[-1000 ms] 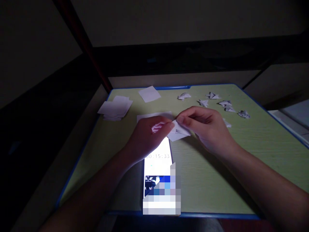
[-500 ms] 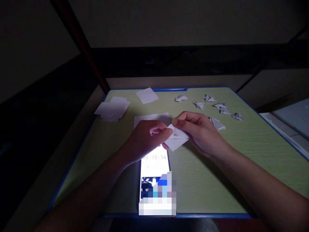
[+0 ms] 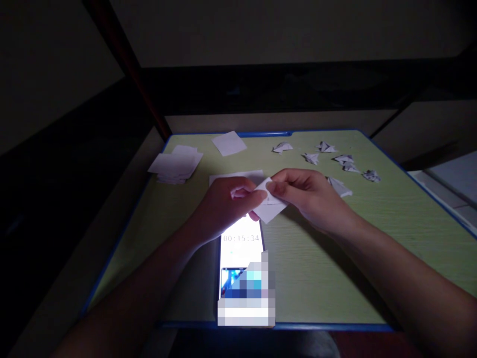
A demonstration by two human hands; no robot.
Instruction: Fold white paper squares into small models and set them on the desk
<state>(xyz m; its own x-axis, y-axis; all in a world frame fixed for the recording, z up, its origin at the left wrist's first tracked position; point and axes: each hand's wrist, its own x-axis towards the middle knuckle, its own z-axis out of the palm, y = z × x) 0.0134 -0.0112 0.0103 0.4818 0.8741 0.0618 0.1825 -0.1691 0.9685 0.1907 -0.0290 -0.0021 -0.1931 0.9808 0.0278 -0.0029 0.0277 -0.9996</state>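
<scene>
Between my two hands is a small piece of white paper (image 3: 269,213), partly folded, with a crease across its middle and a corner pointing down. My left hand (image 3: 234,199) pinches its left side, thumb on top. My right hand (image 3: 305,196) grips the upper right side, its thumb beside the left one. The fingers behind the paper are mostly hidden. Below my hands lies a lit phone (image 3: 241,248) showing a timer. Behind my left hand, a flat white sheet (image 3: 238,175) is partly covered.
A stack of white paper squares (image 3: 175,166) lies at the table's left, and a single square (image 3: 229,144) at the back. Several folded paper pieces (image 3: 311,158) are scattered at the back right. A larger folded piece (image 3: 340,186) sits behind my right hand. The green table (image 3: 316,278) has a blue edge.
My right thumb has come down onto the front of the paper, close to the left thumb. The paper's top corner now shows between them. The view has shifted slightly.
</scene>
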